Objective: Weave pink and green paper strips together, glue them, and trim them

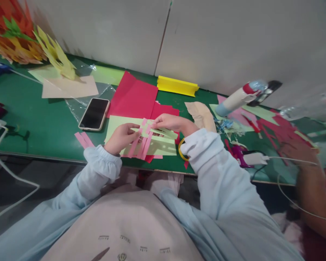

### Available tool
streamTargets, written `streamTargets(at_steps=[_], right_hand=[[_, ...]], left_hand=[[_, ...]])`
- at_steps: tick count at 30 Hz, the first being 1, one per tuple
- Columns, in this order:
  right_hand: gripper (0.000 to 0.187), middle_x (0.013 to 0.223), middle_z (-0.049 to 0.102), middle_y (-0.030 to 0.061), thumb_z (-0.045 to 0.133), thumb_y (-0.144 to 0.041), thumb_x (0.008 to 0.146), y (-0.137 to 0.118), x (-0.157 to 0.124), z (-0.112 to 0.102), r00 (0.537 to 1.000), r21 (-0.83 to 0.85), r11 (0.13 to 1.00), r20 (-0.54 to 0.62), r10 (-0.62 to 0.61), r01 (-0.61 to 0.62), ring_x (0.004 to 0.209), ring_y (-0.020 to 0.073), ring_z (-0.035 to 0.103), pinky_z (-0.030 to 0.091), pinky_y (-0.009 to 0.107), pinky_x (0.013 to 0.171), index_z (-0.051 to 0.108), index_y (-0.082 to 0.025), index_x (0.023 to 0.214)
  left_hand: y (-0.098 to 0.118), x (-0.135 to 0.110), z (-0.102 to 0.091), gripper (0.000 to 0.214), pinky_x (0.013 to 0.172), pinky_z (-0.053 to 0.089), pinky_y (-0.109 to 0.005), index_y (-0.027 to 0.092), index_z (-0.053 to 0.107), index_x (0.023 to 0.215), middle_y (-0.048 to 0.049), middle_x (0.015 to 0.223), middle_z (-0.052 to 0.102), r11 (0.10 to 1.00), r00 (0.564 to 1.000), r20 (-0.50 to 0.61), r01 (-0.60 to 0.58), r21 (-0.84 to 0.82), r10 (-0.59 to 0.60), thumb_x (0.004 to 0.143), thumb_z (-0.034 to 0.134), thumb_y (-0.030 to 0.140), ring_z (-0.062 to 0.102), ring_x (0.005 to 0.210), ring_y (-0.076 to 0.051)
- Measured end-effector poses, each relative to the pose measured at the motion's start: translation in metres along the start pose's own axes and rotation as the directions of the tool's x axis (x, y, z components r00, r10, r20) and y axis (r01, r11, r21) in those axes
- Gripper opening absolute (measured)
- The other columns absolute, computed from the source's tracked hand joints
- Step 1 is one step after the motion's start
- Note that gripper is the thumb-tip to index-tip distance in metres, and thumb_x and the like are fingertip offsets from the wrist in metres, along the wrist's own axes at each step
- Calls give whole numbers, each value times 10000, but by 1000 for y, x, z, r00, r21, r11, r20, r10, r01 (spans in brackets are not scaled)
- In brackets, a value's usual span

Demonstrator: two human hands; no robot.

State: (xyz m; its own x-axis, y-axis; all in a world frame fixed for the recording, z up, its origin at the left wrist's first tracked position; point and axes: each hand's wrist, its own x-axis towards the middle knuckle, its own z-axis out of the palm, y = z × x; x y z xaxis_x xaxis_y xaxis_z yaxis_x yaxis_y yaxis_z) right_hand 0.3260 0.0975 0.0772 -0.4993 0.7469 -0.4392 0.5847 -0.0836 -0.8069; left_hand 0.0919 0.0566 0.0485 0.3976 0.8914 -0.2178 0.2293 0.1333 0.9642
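Observation:
Pink paper strips (145,145) cross light green paper strips (167,133) in a small weave between my two hands. My left hand (122,137) pinches the weave at its left side, thumb and fingers closed on the strips. At the upper edge, my right hand (174,122) has its fingertips closed on the strips; exactly which strip it grips is hard to make out. Beneath lies a light green sheet (115,125). Two more pink strips (83,139) stick out beside my left wrist.
Red sheets (136,95) and a yellow folded piece (178,86) lie behind the work. A phone (94,114) is to the left, yellow-handled scissors (182,149) by my right sleeve. A bottle (240,97) stands right. Another person's hand (299,150) is at far right, near white cables.

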Motion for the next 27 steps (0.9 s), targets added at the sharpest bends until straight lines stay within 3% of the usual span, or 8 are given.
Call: streamTargets(at_steps=[5, 10, 12, 14, 15, 18, 21, 27], right_hand=[[388, 537, 483, -31, 613, -450, 850, -1, 12, 18, 983, -436, 900, -171, -67, -14, 527, 85, 375, 244, 269, 566, 632, -155, 599], [304, 797, 670, 92, 555, -361, 915, -4, -1, 33, 910, -735, 656, -373, -182, -170, 708, 174, 548, 306, 295, 621, 736, -132, 831], [274, 924, 682, 108, 525, -311, 936, -2, -3, 42, 901, -755, 647, -349, -259, -106, 832, 203, 571, 357, 301, 695, 738, -141, 958], [254, 972, 666, 100, 532, -281, 934, 1, -1, 53, 895, -752, 657, -256, -366, 53, 915, 211, 557, 384, 311, 796, 732, -160, 1032], [246, 962, 650, 93, 546, -271, 927, 2, 2, 58, 885, -742, 655, -201, -421, 143, 931, 210, 544, 386, 316, 838, 732, -172, 1053], [237, 956, 590, 89, 604, -263, 891, 2, 16, 72, 854, -713, 642, -118, -507, 283, 927, 209, 498, 381, 332, 874, 740, -188, 1071], [225, 972, 547, 88, 616, -259, 880, 0, 29, 79, 848, -713, 615, -53, -527, 337, 923, 215, 456, 368, 339, 850, 751, -214, 1053], [159, 1005, 535, 86, 615, -256, 867, -1, 38, 77, 848, -743, 558, 24, -529, 369, 932, 224, 429, 338, 337, 824, 751, -232, 946]], left_hand=[[-17, -6, -1, 505, 738, 544, -347, 117, 573, 1252, -85, 827, 745, 912, 995, -101, 60, 405, -20, 860, 560, 435, 723, 823, -252], [-28, -33, -6, 407, 842, 537, -434, 107, 620, 1200, -163, 1141, 689, 615, 919, -228, -19, 788, 321, 907, 481, 354, 687, 955, -299], [-35, -45, -5, 362, 874, 532, -442, 91, 630, 1169, -168, 1117, 689, 504, 852, -156, -140, 853, 500, 932, 438, 285, 665, 1006, -302], [-44, -56, 0, 295, 909, 532, -405, 120, 646, 1125, -130, 1079, 704, 406, 792, 41, -356, 841, 609, 943, 444, 235, 654, 1028, -263], [-48, -60, 3, 284, 957, 517, -393, 133, 642, 1134, -115, 1119, 699, 363, 763, 154, -462, 809, 627, 943, 439, 191, 642, 1068, -243], [-63, -64, 14, 331, 1040, 477, -415, 144, 599, 1238, -99, 1231, 677, 252, 670, 311, -604, 756, 673, 938, 460, 153, 606, 1177, -235], [-75, -62, 21, 394, 1098, 427, -456, 141, 543, 1336, -104, 1322, 630, 194, 661, 377, -623, 758, 649, 952, 478, 202, 563, 1256, -256], [-81, -62, 22, 440, 1133, 396, -453, 121, 500, 1390, -114, 1400, 564, 191, 689, 403, -614, 766, 602, 969, 447, 237, 533, 1296, -257]])
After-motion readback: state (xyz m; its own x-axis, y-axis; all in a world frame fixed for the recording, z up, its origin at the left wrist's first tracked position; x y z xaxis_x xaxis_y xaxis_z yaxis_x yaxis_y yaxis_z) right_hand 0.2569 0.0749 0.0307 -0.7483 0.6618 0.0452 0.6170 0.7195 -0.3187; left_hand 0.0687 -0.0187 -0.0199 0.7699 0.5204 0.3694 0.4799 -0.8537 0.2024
